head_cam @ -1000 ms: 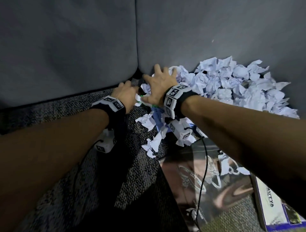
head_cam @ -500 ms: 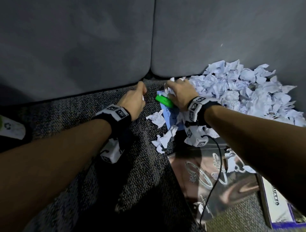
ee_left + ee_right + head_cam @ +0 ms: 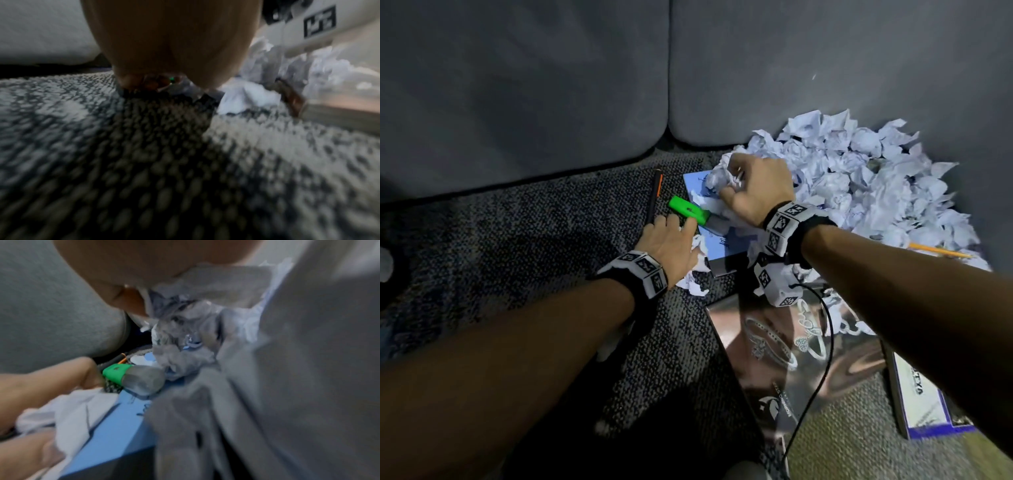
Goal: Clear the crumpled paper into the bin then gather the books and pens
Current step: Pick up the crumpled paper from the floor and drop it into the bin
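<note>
**A:** What are we looking at underfoot?

**B:** A speckled dark-and-pale carpet (image 3: 544,240) fills the lower left and middle of the head view. Two grey cushions (image 3: 524,85) stand along the top of the frame, with a seam between them at upper centre.

**A:** And the paper?

**B:** A big heap of crumpled paper (image 3: 876,185) lies at the right, against the right cushion. A few loose scraps (image 3: 693,284) lie on the carpet at centre, just beside the left wrist.

**A:** What is the right hand doing?

**B:** The right hand (image 3: 756,192) has its fingers curled round a paper ball (image 3: 719,176) at the heap's left edge, above a blue book (image 3: 726,240).

**A:** The left hand?

**B:** The left hand (image 3: 667,243) lies low on the carpet, fingers fairly straight, tips touching a green marker (image 3: 688,210) that rests partly on the blue book. In its own wrist view the fingers are too blurred to judge.

**A:** Other pens and books?

**B:** A dark pen (image 3: 654,195) with an orange stripe lies on the carpet just left of the marker. A yellow pencil (image 3: 938,251) pokes out at the heap's right edge. A glossy book (image 3: 791,359) lies at lower centre, with a black cable (image 3: 822,363) across it, and a white-and-purple book (image 3: 921,401) sits at lower right.
</note>
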Motion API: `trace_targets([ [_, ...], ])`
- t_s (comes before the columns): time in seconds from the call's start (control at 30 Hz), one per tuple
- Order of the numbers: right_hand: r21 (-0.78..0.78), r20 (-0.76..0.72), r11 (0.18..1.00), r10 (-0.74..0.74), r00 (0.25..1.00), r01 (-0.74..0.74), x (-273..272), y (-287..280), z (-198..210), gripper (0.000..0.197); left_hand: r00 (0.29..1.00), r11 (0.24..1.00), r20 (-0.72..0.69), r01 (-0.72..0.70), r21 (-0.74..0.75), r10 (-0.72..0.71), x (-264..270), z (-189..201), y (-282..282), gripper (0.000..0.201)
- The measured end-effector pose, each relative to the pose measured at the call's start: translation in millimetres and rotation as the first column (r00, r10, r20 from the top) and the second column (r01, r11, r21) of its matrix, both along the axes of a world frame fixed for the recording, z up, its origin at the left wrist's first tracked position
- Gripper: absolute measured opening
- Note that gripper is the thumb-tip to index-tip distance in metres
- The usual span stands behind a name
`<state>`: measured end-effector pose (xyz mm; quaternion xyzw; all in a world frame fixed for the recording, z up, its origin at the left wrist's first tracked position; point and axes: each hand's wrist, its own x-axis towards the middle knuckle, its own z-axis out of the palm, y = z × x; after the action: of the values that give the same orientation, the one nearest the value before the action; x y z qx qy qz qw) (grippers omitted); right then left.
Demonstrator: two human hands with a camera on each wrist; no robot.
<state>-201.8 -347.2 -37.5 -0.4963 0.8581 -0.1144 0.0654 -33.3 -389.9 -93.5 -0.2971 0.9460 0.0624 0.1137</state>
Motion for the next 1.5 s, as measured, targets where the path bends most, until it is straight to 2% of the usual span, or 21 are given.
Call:
trace_targets([
  [0.1,-0.147,0.045,0.987,-0.051,0.998,0.057,-7,0,2,0.043,0.998,0.998,0.046,0.047,0.049,-0.049,3,4,-2,0.037],
  [0.13,-0.126,0.015,0.991,-0.042,0.999,0.043,-9,-3,0,0.052,0.998,0.995,0.036,0.042,0.086,-0.046,5,5,-3,0.036],
  [0.2,0.025,-0.107,1.000,0.019,0.994,-0.016,-9,-11,-7,0.064,1.000,0.986,-0.022,0.002,0.168,0.002,10,9,-3,0.035],
  [0.27,0.156,-0.191,0.987,0.063,0.980,-0.033,-7,-20,-15,0.062,0.993,0.975,-0.105,-0.023,0.221,0.047,13,7,2,0.036],
  [0.37,0.200,-0.253,0.980,0.062,0.965,-0.010,-1,-24,-26,0.062,0.976,0.977,-0.203,-0.041,0.207,0.084,18,-6,24,0.046],
  [0.43,0.219,-0.290,0.976,0.050,0.956,0.016,3,-21,-33,0.068,0.969,0.992,-0.246,0.020,0.128,0.012,21,-14,38,0.062],
  [0.5,0.263,-0.275,0.964,0.027,0.961,0.048,6,-16,-39,0.074,0.969,0.989,-0.213,0.137,0.059,-0.121,24,-18,46,0.076],
  [0.57,0.305,-0.233,0.950,-0.001,0.972,0.074,5,-10,-43,0.080,0.966,0.977,-0.161,0.209,0.043,-0.200,25,-19,46,0.079],
  [0.63,0.341,-0.208,0.937,-0.004,0.978,0.076,3,-9,-43,0.086,0.958,0.964,-0.159,0.254,0.077,-0.240,25,-14,41,0.069],
  [0.73,0.350,-0.197,0.935,0.010,0.980,0.061,0,-8,-40,0.086,0.935,0.940,-0.188,0.325,0.108,-0.302,24,-11,28,0.042],
  [0.87,0.277,-0.198,0.960,0.030,0.980,0.026,-2,-4,-40,0.077,0.924,0.916,-0.118,0.378,0.138,-0.363,17,0,15,0.037],
  [0.93,0.225,-0.178,0.974,0.036,0.983,0.005,0,-2,-41,0.071,0.940,0.927,-0.155,0.330,0.181,-0.304,16,0,12,0.035],
  [1.03,0.152,-0.153,0.988,0.041,0.987,-0.018,-1,1,-41,0.064,0.969,0.928,-0.243,0.122,0.352,-0.035,16,1,8,0.034],
  [1.1,0.115,-0.178,0.993,0.038,0.983,-0.018,-3,4,-38,0.065,0.969,0.902,-0.234,0.028,0.431,0.082,19,2,7,0.034],
  [1.13,0.104,-0.208,0.994,0.037,0.977,-0.016,-2,5,-36,0.066,0.977,0.896,-0.198,0.020,0.445,0.077,22,3,7,0.032],
  [1.2,0.051,-0.290,0.999,0.008,0.957,0.007,-3,5,-30,0.070,0.987,0.930,-0.125,0.139,0.340,-0.101,27,2,11,0.028],
  [1.27,-0.018,-0.363,0.999,-0.039,0.931,0.035,-4,3,-24,0.075,0.955,0.936,-0.095,0.294,0.193,-0.280,34,-3,15,0.030],
  [1.4,-0.034,-0.373,0.999,-0.043,0.927,0.033,-6,-10,-19,0.088,0.902,0.913,-0.166,0.407,0.022,-0.398,48,-10,16,0.045],
  [1.5,0.117,-0.220,0.990,-0.049,0.974,0.076,-7,-20,-31,0.113,0.863,0.901,-0.259,0.425,-0.088,-0.433,54,-23,16,0.054],
])
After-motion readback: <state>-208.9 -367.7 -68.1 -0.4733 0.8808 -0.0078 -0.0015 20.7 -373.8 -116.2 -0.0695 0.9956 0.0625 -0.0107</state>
